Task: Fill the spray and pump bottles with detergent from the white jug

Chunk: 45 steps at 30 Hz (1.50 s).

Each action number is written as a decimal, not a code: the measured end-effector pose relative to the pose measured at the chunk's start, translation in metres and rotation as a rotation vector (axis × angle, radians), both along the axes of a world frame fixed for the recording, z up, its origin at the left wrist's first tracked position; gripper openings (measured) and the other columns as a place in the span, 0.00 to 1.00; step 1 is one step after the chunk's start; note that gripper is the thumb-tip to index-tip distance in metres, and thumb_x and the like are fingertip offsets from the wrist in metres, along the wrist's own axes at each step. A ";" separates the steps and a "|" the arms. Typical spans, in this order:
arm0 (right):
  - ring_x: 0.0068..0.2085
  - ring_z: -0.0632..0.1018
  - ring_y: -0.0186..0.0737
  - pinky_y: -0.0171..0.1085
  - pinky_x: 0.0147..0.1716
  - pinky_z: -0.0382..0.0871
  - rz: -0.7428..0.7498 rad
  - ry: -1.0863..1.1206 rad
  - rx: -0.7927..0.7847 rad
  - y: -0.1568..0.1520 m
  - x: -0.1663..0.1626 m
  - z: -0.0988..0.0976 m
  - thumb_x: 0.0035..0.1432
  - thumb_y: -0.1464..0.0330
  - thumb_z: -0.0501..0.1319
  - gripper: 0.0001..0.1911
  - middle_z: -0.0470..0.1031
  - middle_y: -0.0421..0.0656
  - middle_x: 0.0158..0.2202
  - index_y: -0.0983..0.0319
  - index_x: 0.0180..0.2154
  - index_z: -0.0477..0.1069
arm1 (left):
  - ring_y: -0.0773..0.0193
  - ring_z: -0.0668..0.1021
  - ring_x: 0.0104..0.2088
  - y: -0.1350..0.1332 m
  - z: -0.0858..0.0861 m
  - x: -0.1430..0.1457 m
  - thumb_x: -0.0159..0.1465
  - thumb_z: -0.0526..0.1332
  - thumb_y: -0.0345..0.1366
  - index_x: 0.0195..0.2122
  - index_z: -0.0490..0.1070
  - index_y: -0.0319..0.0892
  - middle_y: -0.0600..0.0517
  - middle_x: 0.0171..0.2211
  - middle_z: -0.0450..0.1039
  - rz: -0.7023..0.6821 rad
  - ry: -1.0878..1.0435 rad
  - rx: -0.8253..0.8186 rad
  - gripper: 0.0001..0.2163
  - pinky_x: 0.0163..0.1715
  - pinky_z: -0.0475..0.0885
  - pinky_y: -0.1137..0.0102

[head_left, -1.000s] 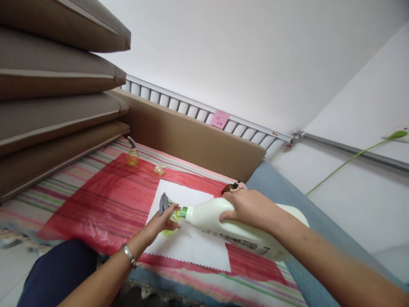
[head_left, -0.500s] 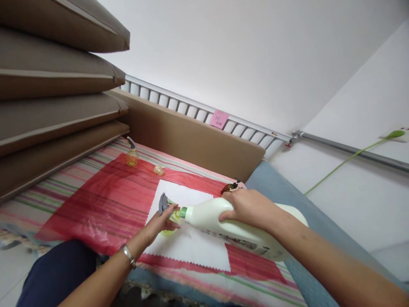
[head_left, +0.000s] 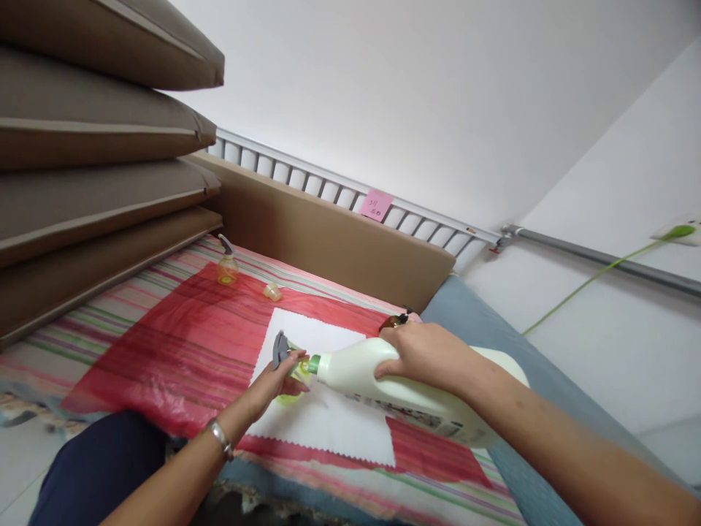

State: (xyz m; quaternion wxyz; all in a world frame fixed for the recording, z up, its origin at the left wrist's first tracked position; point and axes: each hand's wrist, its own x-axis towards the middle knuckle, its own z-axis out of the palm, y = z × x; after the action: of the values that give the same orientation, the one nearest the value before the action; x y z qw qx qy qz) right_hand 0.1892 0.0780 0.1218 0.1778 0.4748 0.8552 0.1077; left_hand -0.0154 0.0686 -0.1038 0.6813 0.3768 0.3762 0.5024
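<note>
The right hand (head_left: 416, 351) is clamped, thumb and fingers apart around the handle, on a large pale-green plastic bottle (head_left: 355, 365) with a green neck, tipped nearly level over the white zigzag-edged sheet (head_left: 350, 438). The left hand (head_left: 274, 383) curls around a small clear yellow-green container (head_left: 290, 399) with a grey top, above the sheet's left half; its fingers hide how tightly they close. The green neck is at the container, though contact is unclear. Both grips and both vessels match the frame half a second earlier, with no clear change. Beyond the sheet's far left corner are a small clear yellowish piece (head_left: 272, 291) and, farther left, a round clear grey-topped bottle (head_left: 226, 270); under the sheet spreads translucent red film (head_left: 180, 343).
</note>
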 end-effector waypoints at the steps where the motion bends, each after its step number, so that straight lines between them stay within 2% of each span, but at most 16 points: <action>1: 0.37 0.75 0.52 0.37 0.23 0.57 0.001 0.001 0.000 0.000 0.000 0.000 0.47 0.48 0.57 0.22 0.76 0.47 0.30 0.60 0.31 0.69 | 0.59 0.79 0.32 0.000 0.000 0.000 0.57 0.55 0.51 0.51 0.62 0.44 0.42 0.56 0.61 -0.002 -0.003 -0.003 0.24 0.39 0.69 0.62; 22: 0.33 0.75 0.50 0.36 0.23 0.58 -0.001 -0.021 0.026 0.002 -0.005 0.002 0.46 0.48 0.58 0.23 0.76 0.47 0.31 0.60 0.32 0.70 | 0.59 0.79 0.32 0.000 0.001 -0.001 0.56 0.55 0.52 0.51 0.62 0.43 0.42 0.56 0.60 -0.004 0.004 -0.018 0.25 0.39 0.69 0.62; 32: 0.32 0.75 0.50 0.38 0.24 0.61 -0.027 -0.034 0.009 0.000 -0.009 0.004 0.46 0.49 0.57 0.22 0.75 0.48 0.31 0.60 0.33 0.71 | 0.59 0.79 0.32 0.002 -0.001 -0.001 0.56 0.55 0.52 0.51 0.61 0.43 0.42 0.57 0.59 -0.007 0.001 -0.014 0.26 0.39 0.69 0.63; 45: 0.30 0.75 0.48 0.37 0.22 0.59 -0.001 -0.046 0.021 0.001 -0.011 0.005 0.46 0.47 0.57 0.23 0.75 0.47 0.30 0.60 0.31 0.71 | 0.59 0.79 0.33 0.003 -0.009 -0.002 0.58 0.54 0.51 0.51 0.62 0.44 0.43 0.57 0.60 -0.005 0.009 0.014 0.23 0.40 0.69 0.62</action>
State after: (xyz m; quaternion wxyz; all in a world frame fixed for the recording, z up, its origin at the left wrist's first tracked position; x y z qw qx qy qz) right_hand 0.1787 0.0788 0.1272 0.1924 0.4743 0.8495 0.1274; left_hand -0.0174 0.0718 -0.1127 0.6781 0.3846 0.3749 0.5017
